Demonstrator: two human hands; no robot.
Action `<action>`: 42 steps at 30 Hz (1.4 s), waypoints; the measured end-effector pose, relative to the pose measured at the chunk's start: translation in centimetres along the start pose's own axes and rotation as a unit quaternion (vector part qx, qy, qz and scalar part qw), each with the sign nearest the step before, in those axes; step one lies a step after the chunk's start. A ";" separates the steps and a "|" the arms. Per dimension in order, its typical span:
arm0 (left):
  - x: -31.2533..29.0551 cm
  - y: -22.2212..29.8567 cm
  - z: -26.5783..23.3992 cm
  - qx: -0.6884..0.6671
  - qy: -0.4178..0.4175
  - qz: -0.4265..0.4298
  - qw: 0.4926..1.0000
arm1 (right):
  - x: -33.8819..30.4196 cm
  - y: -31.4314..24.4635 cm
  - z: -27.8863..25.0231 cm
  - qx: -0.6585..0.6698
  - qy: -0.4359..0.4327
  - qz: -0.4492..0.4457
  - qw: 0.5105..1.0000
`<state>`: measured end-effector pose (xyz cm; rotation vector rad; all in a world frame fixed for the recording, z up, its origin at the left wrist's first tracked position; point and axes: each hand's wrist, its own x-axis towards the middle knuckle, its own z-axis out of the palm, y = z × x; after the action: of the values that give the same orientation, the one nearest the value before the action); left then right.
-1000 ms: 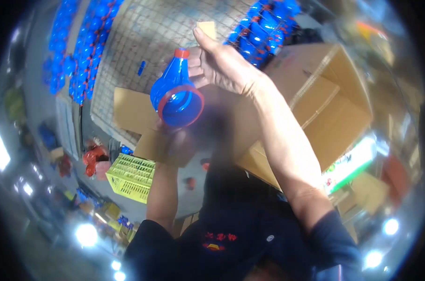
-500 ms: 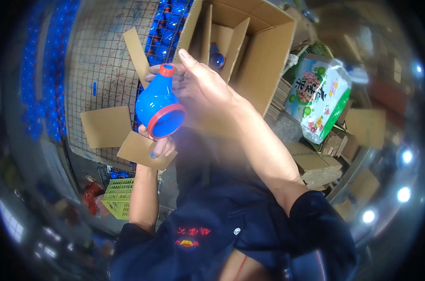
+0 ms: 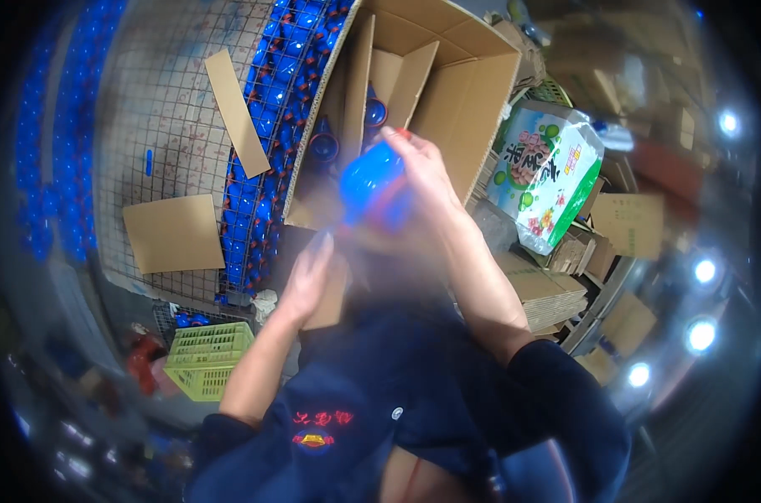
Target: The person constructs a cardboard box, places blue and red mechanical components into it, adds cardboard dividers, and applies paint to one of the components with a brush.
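Observation:
My right hand [image 3: 428,172] grips a shiny blue flask-shaped plastic piece [image 3: 370,180], thumb near its red neck. Its lower part, where the wide red-rimmed mouth is, smears with motion. Lower left of it, apart from the piece, my left hand [image 3: 309,275] holds a tan cardboard piece [image 3: 333,293] against its palm side; its fingertips are blurred. Beyond my hands stands an open cardboard box [image 3: 464,109] with upright cardboard dividers [image 3: 359,71]. Two like blue pieces lie inside: one [image 3: 323,147] in the left compartment, another [image 3: 376,111] between the dividers.
Left of the box, a wire-mesh cage [image 3: 171,109] holds many blue pieces; a cardboard strip [image 3: 236,113] and a cardboard square [image 3: 175,233] lie on top. A yellow-green crate [image 3: 206,360] stands lower left. At right are a printed sack [image 3: 548,172] and stacked cardboard [image 3: 544,293].
The blue piece has passed from my left hand to my right and moved right, toward the box. My left hand has drawn back with the cardboard. More of the box's left compartment shows.

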<state>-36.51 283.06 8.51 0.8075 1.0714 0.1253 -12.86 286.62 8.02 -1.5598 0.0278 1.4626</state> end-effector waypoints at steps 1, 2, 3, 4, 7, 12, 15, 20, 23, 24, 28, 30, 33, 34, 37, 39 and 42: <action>-0.4 0.2 -0.2 0.017 0.004 0.009 1.000 | 1.2 -0.1 -0.2 -0.041 0.042 -0.038 0.998; -0.9 0.3 -0.5 0.034 0.011 0.019 0.999 | 3.4 0.3 0.0 -0.110 0.086 -0.119 0.983; -1.2 -0.6 -1.1 0.038 0.028 0.026 0.999 | 6.0 0.5 0.5 -0.178 0.126 -0.199 0.956; -1.7 -1.3 -1.4 0.017 0.041 0.013 0.999 | 7.7 0.1 2.1 -0.259 0.148 -0.254 0.920; -2.2 -2.0 -2.3 -0.035 0.049 -0.010 0.998 | 14.1 -0.8 5.1 -0.362 0.186 -0.385 0.829; -1.5 -2.6 -5.4 -0.043 0.103 -0.065 0.992 | 27.5 0.0 3.4 -0.532 0.241 -0.245 0.774; -0.8 -1.8 -6.9 -0.070 0.150 -0.126 0.978 | 31.9 1.5 3.3 -0.520 0.239 -0.165 0.803; 0.4 -5.4 -8.8 -0.036 0.200 -0.108 0.973 | 35.1 3.9 2.5 -0.448 0.191 -0.177 0.855; 0.6 -6.2 -9.2 -0.063 0.198 -0.144 0.968 | 32.3 3.2 2.4 -0.386 0.194 -0.279 0.858; 1.1 -5.5 -9.0 -0.071 0.193 -0.155 0.966 | 31.9 3.3 2.0 -0.365 0.216 -0.351 0.835; 2.2 -3.5 -8.3 -0.043 0.162 -0.155 0.974 | 33.8 2.6 1.7 -0.452 0.293 -0.328 0.776; 2.4 -2.1 -8.3 -0.030 0.143 -0.150 0.978 | 36.0 2.3 1.6 -0.468 0.298 -0.251 0.793; 2.2 -1.4 -8.4 -0.047 0.166 -0.146 0.974 | 38.7 2.9 1.4 -0.463 0.274 -0.124 0.833; 2.2 -1.3 -8.6 -0.058 0.166 -0.143 0.974 | 40.3 4.6 0.7 -0.469 0.224 -0.093 0.850; 2.2 -0.1 -7.8 -0.071 0.209 -0.146 0.965 | 40.1 6.9 3.3 -0.593 0.085 -0.040 0.800; 3.0 0.7 -7.8 -0.068 0.191 -0.115 0.972 | 41.8 10.4 3.6 -0.546 0.094 0.035 0.832; 3.2 1.8 -7.3 -0.165 0.259 -0.113 0.945 | 39.7 11.7 5.2 -0.587 0.091 -0.002 0.804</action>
<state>-40.37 289.61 5.69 0.3451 1.5800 0.3265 -12.60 305.93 -28.90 -2.6558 -0.9370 1.3421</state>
